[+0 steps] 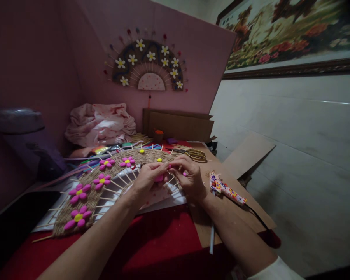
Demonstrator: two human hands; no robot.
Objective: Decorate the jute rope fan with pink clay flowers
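Note:
My left hand (151,175) and my right hand (189,178) meet fingertip to fingertip over the right part of a fan-shaped piece. Both are closed in a pinch on a small bit of pink clay (169,167). More pink shows below my left fingers and beside my right thumb, partly hidden. The twine-wound fan (116,170) lies on the table with thin sticks across it. Pink clay flowers (79,193) with yellow centres sit along its left side. Two yellow clay dots, a nearer one (159,160) and a farther one (142,151), lie on its top; my arms hide some of it.
A glue gun with a floral cover (226,189) lies on the cardboard (242,217) at right, near golden-handled scissors (197,155). Behind stand bundled pink cloth (102,124) and a cup-like bottle (32,144). A finished flower fan (148,58) hangs on the pink board.

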